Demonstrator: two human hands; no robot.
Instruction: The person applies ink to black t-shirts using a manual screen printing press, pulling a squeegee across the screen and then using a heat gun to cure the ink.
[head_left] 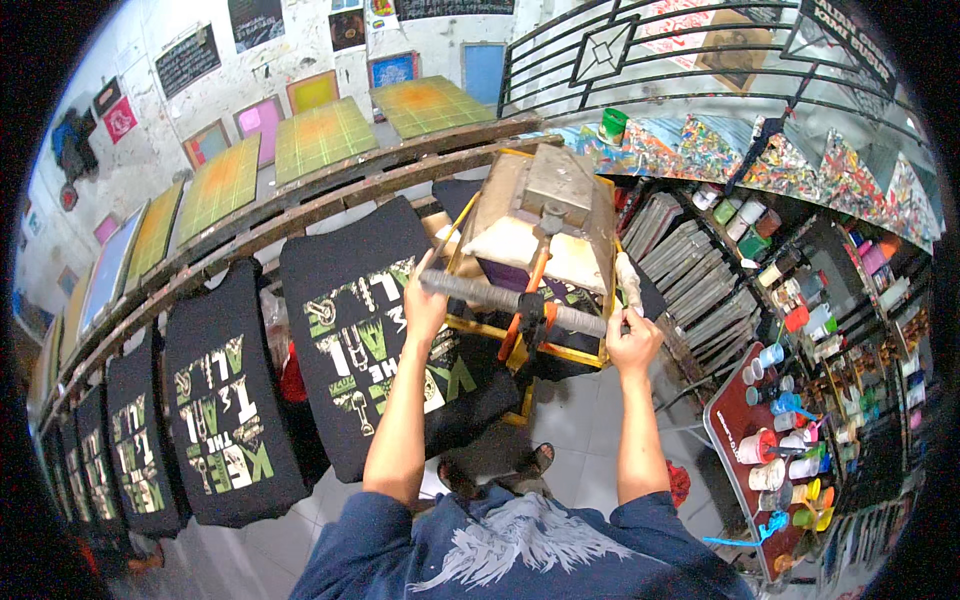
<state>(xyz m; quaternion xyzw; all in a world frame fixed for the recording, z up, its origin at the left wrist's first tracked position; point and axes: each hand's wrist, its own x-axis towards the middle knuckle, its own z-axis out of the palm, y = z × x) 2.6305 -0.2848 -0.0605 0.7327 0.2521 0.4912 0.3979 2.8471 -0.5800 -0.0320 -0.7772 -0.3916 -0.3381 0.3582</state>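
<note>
Stretching crosswise in front of the person, a grey wrapped bar (480, 292) has its long axis slanting from a farther left end to a nearer right end. It is mounted on a boxy heater-like unit (545, 190) with a yellow frame (480, 328), whose weathered top lies beyond the bar, between and ahead of the two hands. An orange lever (538, 268) crosses the bar, its long axis pointing from the top of the unit back toward the person. The left hand (424, 312) is at the bar's left end, fingers partly bent and reaching past it; exactly what it grips is hidden. The right hand (635, 343) is curled nearly into a fist, thumb up, around the near end of a pale wrapped handle (627, 280), which runs away from it along the unit's right side. Just left of the unit, a black printed shirt (350, 280) lies spread out.
</note>
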